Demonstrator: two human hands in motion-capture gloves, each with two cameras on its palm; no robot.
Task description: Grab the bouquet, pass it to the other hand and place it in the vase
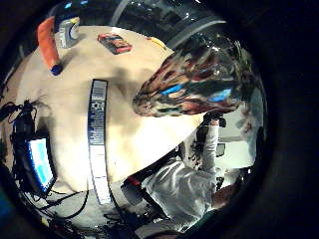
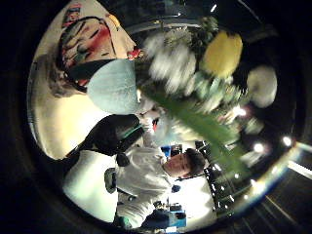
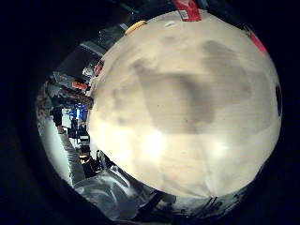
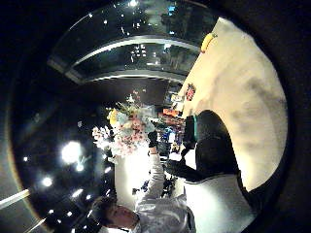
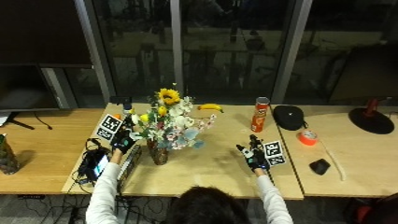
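Left hand (image 5: 122,140) is gripping the bouquet (image 5: 171,125), its stems apparently reaching into the vase (image 5: 159,154). Right hand (image 5: 253,156), at three o'clock, is hovering, fingers spread. Risk: top-heavy blooms tipping the vase on release.

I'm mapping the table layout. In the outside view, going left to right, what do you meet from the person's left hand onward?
left hand → vase → right hand → orange tape roll → black stand.
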